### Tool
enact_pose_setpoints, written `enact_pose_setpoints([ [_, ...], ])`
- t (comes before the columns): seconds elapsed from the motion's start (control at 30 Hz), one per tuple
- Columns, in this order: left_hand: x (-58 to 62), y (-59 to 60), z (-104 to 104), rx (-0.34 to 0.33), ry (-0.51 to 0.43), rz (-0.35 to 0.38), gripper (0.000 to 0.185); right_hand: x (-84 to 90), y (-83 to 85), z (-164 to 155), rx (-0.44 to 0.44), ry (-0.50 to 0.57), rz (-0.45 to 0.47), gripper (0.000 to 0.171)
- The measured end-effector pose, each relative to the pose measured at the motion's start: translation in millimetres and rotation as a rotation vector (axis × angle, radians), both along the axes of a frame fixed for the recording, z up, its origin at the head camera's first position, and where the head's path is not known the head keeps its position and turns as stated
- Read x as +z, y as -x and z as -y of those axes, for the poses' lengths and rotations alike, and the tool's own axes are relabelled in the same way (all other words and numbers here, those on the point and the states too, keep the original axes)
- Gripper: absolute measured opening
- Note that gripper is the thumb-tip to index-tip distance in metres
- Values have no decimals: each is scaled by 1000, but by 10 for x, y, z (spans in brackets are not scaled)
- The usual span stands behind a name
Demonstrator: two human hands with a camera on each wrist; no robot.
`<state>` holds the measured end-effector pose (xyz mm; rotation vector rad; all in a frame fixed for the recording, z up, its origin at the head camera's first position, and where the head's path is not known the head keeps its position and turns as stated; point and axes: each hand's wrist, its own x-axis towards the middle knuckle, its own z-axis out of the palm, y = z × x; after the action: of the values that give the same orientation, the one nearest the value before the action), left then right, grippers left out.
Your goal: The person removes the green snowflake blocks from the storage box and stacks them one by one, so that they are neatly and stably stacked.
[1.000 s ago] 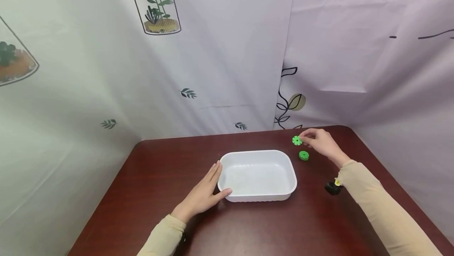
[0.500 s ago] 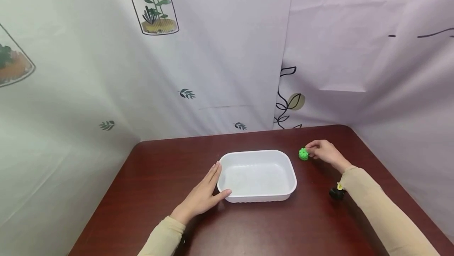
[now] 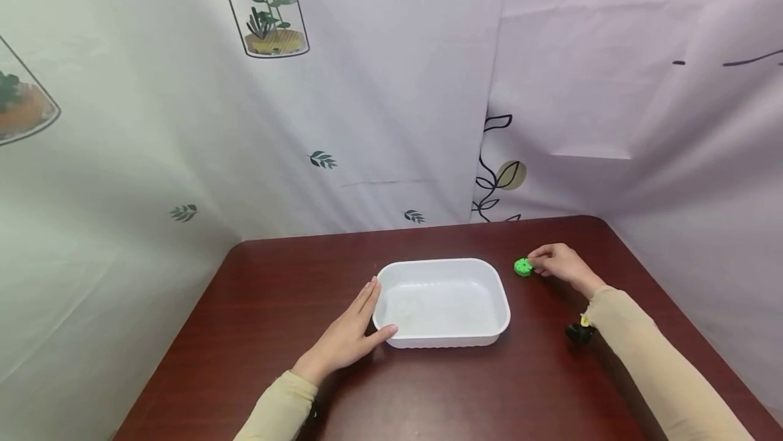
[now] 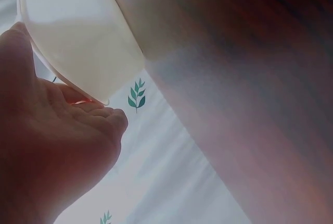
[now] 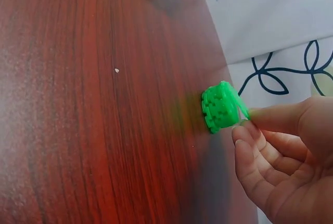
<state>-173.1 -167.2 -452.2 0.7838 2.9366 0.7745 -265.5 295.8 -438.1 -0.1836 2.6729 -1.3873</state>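
My right hand [image 3: 561, 266] pinches a green notched disc [image 5: 240, 102] between thumb and fingertips. In the right wrist view the disc tilts over the top of a short stack of green notched discs [image 5: 217, 108], one edge at the stack and the pinched edge raised. The stack stands on the table, right of a white rectangular plastic tub [image 3: 440, 315]. At the tub's left end rests my left hand [image 3: 344, 342], fingers straight along the outer wall and thumb at the near rim. In the left wrist view its fingers lie against the tub's wall [image 4: 78, 41].
The dark red-brown wooden table [image 3: 465, 393] carries the tub and the discs. A pale cloth backdrop [image 3: 391, 121] with plant prints hangs behind its far edge. A black wrist device [image 3: 579, 333] shows under the right sleeve.
My right hand has brought the held disc down and toward me, from above and behind the stack onto its top. The left hand stays at the tub.
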Motion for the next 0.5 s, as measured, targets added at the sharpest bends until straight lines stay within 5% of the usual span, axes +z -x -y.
enact_pose_setpoints([
  [0.5, 4, -22, -6, -10, 9, -14, 95, -77, -75, -77, 8, 55, 1, 33],
])
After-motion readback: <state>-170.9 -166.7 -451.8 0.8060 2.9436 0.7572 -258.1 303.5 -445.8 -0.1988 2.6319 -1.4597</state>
